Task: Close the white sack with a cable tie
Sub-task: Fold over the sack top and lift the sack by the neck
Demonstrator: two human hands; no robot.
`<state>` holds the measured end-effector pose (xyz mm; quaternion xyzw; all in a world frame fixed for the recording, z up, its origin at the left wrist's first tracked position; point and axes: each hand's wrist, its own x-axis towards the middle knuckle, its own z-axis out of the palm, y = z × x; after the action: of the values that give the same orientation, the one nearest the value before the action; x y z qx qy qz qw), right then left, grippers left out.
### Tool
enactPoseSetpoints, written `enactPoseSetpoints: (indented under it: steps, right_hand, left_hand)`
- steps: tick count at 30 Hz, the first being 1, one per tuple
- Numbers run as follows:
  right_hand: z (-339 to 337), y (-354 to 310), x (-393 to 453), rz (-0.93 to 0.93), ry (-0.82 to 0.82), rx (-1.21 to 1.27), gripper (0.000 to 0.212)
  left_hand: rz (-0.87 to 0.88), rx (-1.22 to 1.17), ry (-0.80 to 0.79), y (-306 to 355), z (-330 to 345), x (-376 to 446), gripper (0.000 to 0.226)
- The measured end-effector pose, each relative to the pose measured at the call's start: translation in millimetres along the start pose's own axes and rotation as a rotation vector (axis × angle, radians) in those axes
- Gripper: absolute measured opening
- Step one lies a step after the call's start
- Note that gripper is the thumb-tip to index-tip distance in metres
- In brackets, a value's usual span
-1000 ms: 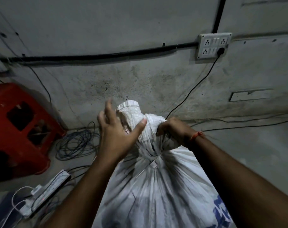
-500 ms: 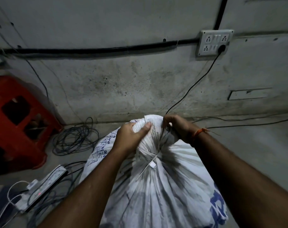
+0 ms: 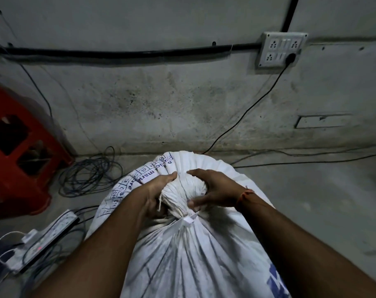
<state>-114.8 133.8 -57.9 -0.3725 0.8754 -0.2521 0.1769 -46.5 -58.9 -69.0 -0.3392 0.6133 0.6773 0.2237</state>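
Observation:
A full white sack (image 3: pixel 195 252) with blue print stands on the floor right below me. Its mouth is gathered into a bunched neck (image 3: pixel 182 190). A white cable tie (image 3: pixel 188 219) circles the base of that neck, its small head facing me. My left hand (image 3: pixel 157 194) clasps the neck from the left side. My right hand (image 3: pixel 215 190) clasps it from the right, a red thread on the wrist. Both hands press the bunched top down and away from me.
A red plastic stool (image 3: pixel 15 151) stands at the left by the concrete wall. Coiled dark cables (image 3: pixel 90 175) lie beside it. A white power strip (image 3: pixel 47 235) with cords lies at the lower left. A wall socket (image 3: pixel 281 50) feeds a black cord down to the floor.
The sack's neck stood upright a second ago with my left hand open over it. Both hands have since closed on it and pushed it down and forward.

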Motion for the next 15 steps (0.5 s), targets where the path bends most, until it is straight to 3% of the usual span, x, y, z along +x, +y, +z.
enactPoseSetpoints:
  steps: [2,3,5,7,9,15]
  right_hand:
    - [10,1,6,-0.020,0.030,-0.027,0.071]
    - [19,3,9,-0.031,0.055,-0.041,0.061]
    - [35,9,15,-0.013,0.094,-0.005,0.052]
    - [38,14,19,0.024,0.090,0.044,0.046]
    - [37,16,21,0.066,0.023,0.063,0.045]
    - [60,26,22,0.169,-0.112,0.015,0.070]
  left_hand:
    - [0.007,0.210,0.109,-6,-4,2,0.081]
    - [0.055,0.405,0.247,-8,-6,3,0.089]
    - [0.286,0.809,0.419,-14,-9,-1,0.099]
    - [0.481,0.960,0.282,-23,-10,-6,0.112]
    - [0.448,1.050,0.125,-37,-14,-2,0.130]
    - [0.407,1.239,0.252,-76,-26,33,0.117]
